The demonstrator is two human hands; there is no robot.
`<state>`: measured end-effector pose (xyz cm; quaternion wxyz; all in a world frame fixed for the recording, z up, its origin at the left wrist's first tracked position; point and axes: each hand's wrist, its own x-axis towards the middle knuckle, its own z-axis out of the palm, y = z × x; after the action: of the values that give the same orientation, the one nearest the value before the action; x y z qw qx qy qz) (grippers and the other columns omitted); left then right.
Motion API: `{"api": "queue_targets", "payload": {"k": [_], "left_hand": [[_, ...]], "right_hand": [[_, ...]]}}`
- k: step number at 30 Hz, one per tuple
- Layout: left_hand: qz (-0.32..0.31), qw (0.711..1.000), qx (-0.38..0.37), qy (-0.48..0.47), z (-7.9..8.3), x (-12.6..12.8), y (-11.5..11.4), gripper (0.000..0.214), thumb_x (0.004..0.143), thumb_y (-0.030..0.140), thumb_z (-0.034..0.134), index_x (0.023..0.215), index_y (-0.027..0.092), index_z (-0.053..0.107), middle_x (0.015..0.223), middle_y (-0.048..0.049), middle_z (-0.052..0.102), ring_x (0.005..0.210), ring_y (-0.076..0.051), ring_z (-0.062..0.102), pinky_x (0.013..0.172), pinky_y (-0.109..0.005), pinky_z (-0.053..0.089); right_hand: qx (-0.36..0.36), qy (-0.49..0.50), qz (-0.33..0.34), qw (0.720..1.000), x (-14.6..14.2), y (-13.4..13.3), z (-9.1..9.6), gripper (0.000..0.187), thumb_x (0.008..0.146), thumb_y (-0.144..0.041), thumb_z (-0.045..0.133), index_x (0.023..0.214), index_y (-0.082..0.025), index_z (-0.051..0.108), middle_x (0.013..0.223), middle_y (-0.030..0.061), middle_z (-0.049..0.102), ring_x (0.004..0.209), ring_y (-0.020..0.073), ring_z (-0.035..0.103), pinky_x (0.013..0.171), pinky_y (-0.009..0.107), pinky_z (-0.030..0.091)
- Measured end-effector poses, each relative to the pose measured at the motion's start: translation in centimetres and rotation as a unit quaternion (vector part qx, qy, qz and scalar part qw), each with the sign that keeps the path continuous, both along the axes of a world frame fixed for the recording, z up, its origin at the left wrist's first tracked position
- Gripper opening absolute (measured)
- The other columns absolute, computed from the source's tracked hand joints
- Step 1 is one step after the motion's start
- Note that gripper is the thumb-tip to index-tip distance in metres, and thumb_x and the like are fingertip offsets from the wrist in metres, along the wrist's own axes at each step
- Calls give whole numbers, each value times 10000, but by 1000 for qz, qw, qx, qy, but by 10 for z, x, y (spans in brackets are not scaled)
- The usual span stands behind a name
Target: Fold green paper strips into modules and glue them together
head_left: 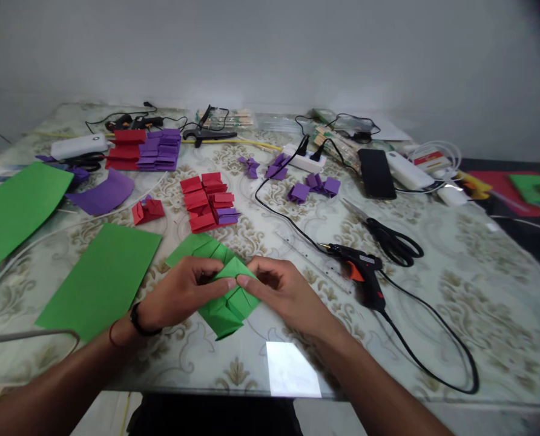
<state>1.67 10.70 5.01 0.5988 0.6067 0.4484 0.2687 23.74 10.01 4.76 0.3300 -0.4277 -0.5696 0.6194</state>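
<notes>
A folded green paper piece [227,303] lies on the glass-topped table [456,290] near its front edge. My left hand [179,293] is closed on the paper's left side, thumb and fingers pinching a fold. My right hand [281,290] pinches the same fold from the right, its fingertips meeting the left hand's at the paper's middle. Both hands rest low on the table. Part of the paper is hidden under my fingers.
A black glue gun [361,269] with a trailing cord lies right of my hands, black scissors [390,239] behind it. Green sheets [100,278] lie to the left. Red folded pieces [204,200] and purple ones [313,184] sit further back, with a phone [376,172] and a power strip [304,160].
</notes>
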Motion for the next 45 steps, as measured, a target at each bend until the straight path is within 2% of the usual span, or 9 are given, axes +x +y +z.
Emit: {"api": "queue_targets", "payload": {"k": [3,7,13,18,22,26,36,45], "left_hand": [[-25,999,14,37,0,0,1,474,988,535,641,696,180,526,669,44,358,614,-109,341,532,-245,270],[-11,997,54,49,1,0,2,513,1021,526,600,667,182,461,675,49,327,635,-105,305,554,-249,252],[-38,997,40,61,2,-2,-1,473,1004,485,630,669,151,608,641,47,375,624,-100,314,543,-239,239],[-22,999,22,43,6,0,-1,376,975,467,674,846,136,797,679,15,580,642,-113,443,569,-228,343],[-3,998,49,50,5,0,-2,382,987,476,670,878,150,836,720,-4,664,667,-125,504,598,-233,391],[-10,995,70,69,5,-1,-5,381,999,451,650,848,145,819,704,1,644,662,-123,488,590,-228,378],[-5,992,105,69,11,3,-6,350,1001,374,637,770,151,776,603,51,489,582,-87,345,531,-208,295],[-1,977,183,106,13,3,-6,365,1015,352,626,763,140,782,600,49,514,579,-82,386,544,-195,334]], "right_hand": [[-1,3,-22,1000,-1,-1,-3,430,900,-543,795,748,-202,580,701,-47,461,677,133,412,621,280,336],[22,-9,-29,999,-2,-2,-5,422,948,-527,732,744,-207,548,698,-51,433,667,129,397,610,281,327],[26,11,-21,999,-3,-2,-6,375,938,-545,751,850,-197,646,706,-45,493,660,132,434,608,278,354],[46,30,-48,997,-4,-2,-6,345,920,-486,800,806,-200,643,669,-54,503,639,124,434,619,276,369],[44,25,-52,997,-4,-1,-4,321,917,-475,803,833,-201,659,684,-51,527,646,125,459,633,276,390],[47,24,-53,997,-4,-2,-4,307,935,-489,769,865,-198,702,711,-29,574,670,138,504,638,281,405],[61,31,-63,996,-4,-4,-5,204,938,-389,751,845,-210,723,714,-17,607,691,153,546,668,298,432],[73,24,-83,994,-4,-3,-5,168,931,-348,763,853,-201,740,750,-11,653,720,150,587,694,295,456]]}}
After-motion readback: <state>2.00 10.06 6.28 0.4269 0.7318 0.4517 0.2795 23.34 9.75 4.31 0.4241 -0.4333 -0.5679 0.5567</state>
